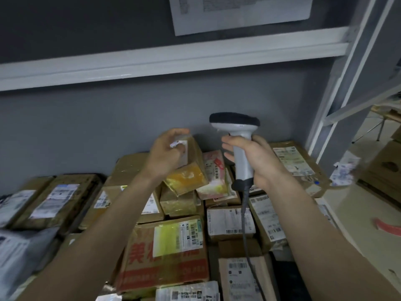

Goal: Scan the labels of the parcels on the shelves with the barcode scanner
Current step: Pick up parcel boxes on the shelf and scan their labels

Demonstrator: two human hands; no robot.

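Grey wall [152, 109], white shelf rail [173, 59], printed paper sheet [238, 11] above

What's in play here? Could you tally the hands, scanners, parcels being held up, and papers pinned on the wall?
Hands: 2, the left hand and the right hand
Barcode scanners: 1, the barcode scanner in the right hand
Parcels held up: 1, the small taped parcel in the left hand
Papers on the wall: 1, the printed sheet
Total: 5
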